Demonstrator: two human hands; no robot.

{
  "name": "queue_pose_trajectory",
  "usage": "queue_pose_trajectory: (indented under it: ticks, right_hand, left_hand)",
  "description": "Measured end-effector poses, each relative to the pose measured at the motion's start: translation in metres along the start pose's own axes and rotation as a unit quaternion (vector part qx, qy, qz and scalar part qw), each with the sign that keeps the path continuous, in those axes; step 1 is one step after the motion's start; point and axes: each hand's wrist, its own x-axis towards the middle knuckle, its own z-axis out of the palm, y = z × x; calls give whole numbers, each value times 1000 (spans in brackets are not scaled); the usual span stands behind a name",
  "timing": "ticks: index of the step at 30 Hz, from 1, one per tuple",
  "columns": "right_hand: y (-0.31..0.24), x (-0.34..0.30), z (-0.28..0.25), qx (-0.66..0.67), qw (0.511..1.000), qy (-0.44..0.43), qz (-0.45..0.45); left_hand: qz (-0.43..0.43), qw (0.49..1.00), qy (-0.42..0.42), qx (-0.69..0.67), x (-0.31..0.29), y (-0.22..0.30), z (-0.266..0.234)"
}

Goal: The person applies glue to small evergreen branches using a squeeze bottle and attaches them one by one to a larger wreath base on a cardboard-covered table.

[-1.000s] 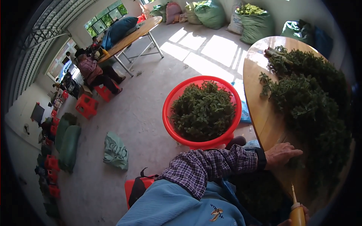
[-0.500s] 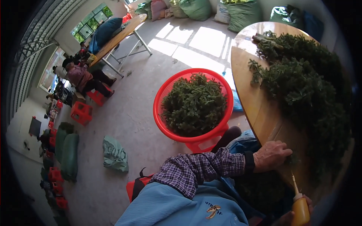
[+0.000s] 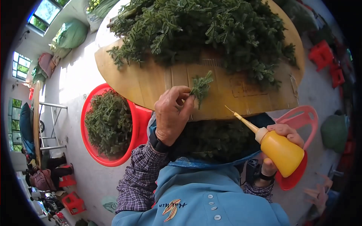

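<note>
My left hand (image 3: 171, 113) pinches a small green fir-like sprig (image 3: 201, 87) between thumb and fingers, held above the cardboard-covered round table (image 3: 151, 84). My right hand (image 3: 281, 145) grips a yellow squeeze bottle (image 3: 281, 150) whose thin nozzle (image 3: 241, 119) points up-left toward the sprig, a short gap away. A large heap of the same green sprigs (image 3: 211, 32) covers the far part of the table. More greenery (image 3: 211, 137) lies in my lap, under the table edge.
A red basin (image 3: 109, 130) full of green sprigs stands on the floor at my left. A pink plastic stool (image 3: 305, 120) is at my right, red stools (image 3: 328, 60) beyond it. Another person (image 3: 43, 177) sits far left near a long table (image 3: 36, 109); filled sacks (image 3: 71, 34) behind.
The view has swung from the floor and basin onto the table. My left hand has lifted a sprig off the table, and my right hand has raised the bottle toward it.
</note>
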Motion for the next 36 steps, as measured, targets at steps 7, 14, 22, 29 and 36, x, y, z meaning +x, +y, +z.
queue_pose_trajectory:
  ticks: [7,14,22,29,36]
  right_hand:
    - [-3,4,8,27,999,6,-17]
    - [6,31,39,86,995,-36,-27]
    - [37,48,48,74,997,6,4]
    - [27,41,33,-62,997,-44,-13]
    - [70,65,38,-83,994,-69,-1]
  left_hand:
    - [-7,999,-16,-28,1,7,-3]
    - [-44,993,-67,-85,6,9,-4]
    - [-40,981,-83,-171,7,8,-16]
    - [-30,967,-30,-252,25,-2,6]
    - [102,962,14,-251,31,27,-3]
